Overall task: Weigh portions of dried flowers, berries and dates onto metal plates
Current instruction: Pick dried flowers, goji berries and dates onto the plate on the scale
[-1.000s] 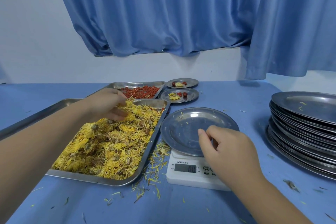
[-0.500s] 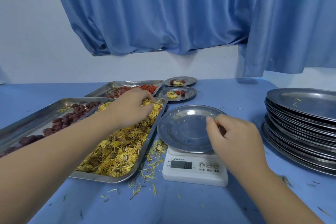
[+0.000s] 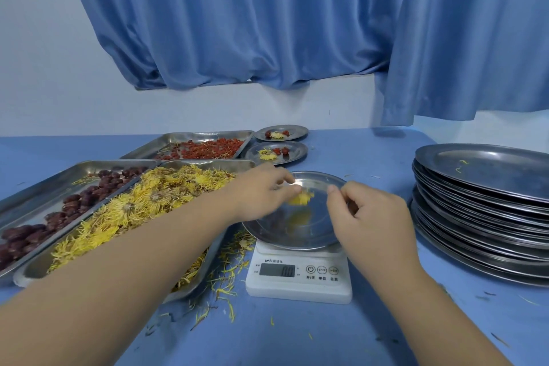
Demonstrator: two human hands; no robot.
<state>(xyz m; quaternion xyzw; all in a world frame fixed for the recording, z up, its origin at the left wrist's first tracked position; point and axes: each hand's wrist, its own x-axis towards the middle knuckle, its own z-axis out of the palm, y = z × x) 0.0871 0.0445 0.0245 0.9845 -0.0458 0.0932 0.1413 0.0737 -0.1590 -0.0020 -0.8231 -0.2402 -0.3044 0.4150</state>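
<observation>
A round metal plate (image 3: 297, 234) sits on a white digital scale (image 3: 298, 276) whose display reads 0.0. My left hand (image 3: 261, 190) reaches over the plate's far left side and pinches a dried yellow flower (image 3: 301, 198) just above the metal; its reflection shows below. My right hand (image 3: 368, 217) pinches the plate's right rim with curled fingers. To the left stands a tray heaped with dried yellow flowers (image 3: 142, 202), beside it a tray of dark red dates (image 3: 74, 202), and behind them a tray of red berries (image 3: 208, 148).
Two small plates (image 3: 300, 132) (image 3: 298, 151) with flowers and dates stand behind the scale. A tall stack of metal plates (image 3: 481, 202) fills the right side. Loose petals (image 3: 225, 282) litter the blue table between tray and scale. Blue curtains hang behind.
My left hand left the flower tray and moved right over the plate on the scale, carrying a yellow flower. My right hand stayed at the plate's rim.
</observation>
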